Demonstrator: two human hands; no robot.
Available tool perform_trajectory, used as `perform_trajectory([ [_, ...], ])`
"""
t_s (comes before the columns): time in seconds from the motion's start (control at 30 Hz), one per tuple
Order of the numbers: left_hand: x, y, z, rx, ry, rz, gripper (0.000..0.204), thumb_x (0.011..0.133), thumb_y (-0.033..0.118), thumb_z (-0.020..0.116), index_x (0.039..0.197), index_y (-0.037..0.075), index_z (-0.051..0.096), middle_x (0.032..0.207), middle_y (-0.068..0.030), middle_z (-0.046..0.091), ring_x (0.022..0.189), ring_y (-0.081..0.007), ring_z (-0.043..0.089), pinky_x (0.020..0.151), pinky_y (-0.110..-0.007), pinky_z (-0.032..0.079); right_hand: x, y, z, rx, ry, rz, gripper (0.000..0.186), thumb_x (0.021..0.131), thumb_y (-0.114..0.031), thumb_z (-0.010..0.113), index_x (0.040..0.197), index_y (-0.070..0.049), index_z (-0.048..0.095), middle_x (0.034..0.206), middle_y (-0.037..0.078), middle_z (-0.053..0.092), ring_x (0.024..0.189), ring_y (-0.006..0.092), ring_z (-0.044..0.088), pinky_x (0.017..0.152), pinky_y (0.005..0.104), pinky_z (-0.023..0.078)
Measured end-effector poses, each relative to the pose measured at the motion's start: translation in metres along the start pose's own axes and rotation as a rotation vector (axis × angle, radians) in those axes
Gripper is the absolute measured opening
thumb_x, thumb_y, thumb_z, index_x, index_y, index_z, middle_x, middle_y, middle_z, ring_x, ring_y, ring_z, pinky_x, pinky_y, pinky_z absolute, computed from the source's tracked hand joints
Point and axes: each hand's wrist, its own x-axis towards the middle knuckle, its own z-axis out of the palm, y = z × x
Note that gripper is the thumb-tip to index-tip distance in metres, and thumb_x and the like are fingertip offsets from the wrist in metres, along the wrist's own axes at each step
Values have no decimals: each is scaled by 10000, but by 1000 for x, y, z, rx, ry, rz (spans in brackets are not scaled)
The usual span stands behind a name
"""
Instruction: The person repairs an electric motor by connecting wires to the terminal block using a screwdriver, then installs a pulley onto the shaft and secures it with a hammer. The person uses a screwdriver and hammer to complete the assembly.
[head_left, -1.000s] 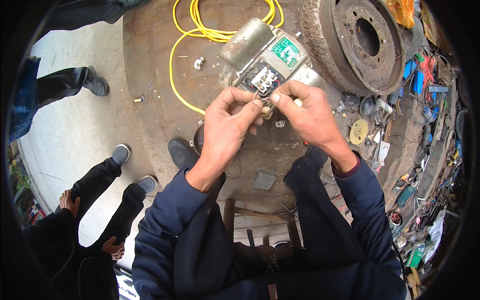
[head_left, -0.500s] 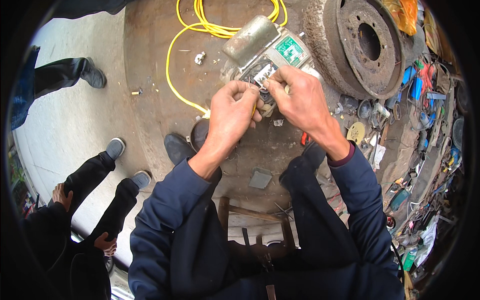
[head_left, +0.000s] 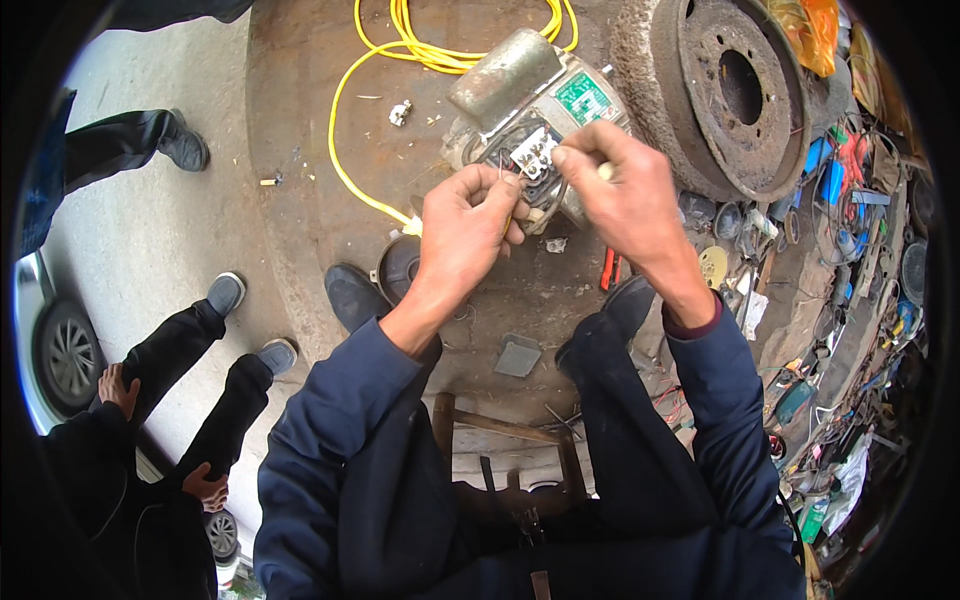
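A grey electric motor (head_left: 470,148) lies on the ground in front of me, with a metal cylinder cover (head_left: 507,80) and a green plate (head_left: 583,98) on it. Its wiring box is uncovered and shows a white terminal block (head_left: 535,153) with metal screws. Beside the block, my left hand (head_left: 467,225) pinches a thin wire (head_left: 519,177) between thumb and forefinger. My right hand (head_left: 625,190) is closed just right of the block, its fingertips near the block's edge. Something small and pale shows among its fingers, too blurred to name.
A coiled yellow cable (head_left: 430,55) lies behind the motor. A rusty wheel rim (head_left: 690,110) stands at its right. Red-handled pliers (head_left: 610,268) lie near my right foot, and scrap is heaped at far right. Bystanders' legs (head_left: 190,345) and a car wheel (head_left: 68,355) show at left.
My right hand has drawn back to the right from the wire, uncovering more of the terminal block. The left hand keeps its pinch. A car has come into view at left.
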Motion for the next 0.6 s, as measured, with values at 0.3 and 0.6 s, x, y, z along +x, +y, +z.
perform_trajectory([
  [0.3,2,-2,-1,0,-11,5,243,1086,231,669,1014,-1,681,824,-46,736,611,-86,655,516,-243,505,-15,-85,-116,880,12,-483,250,1123,-253,520,1100,-49,662,753,-20,520,578,98,490,604,296,460],
  [0.6,4,-8,-2,7,-13,8,271,1090,249,671,971,6,673,811,-42,729,611,-82,652,513,-244,505,-2,-59,-51,846,-28,-608,276,1165,-276,424,1128,-48,575,770,27,460,611,150,477,647,367,495],
])
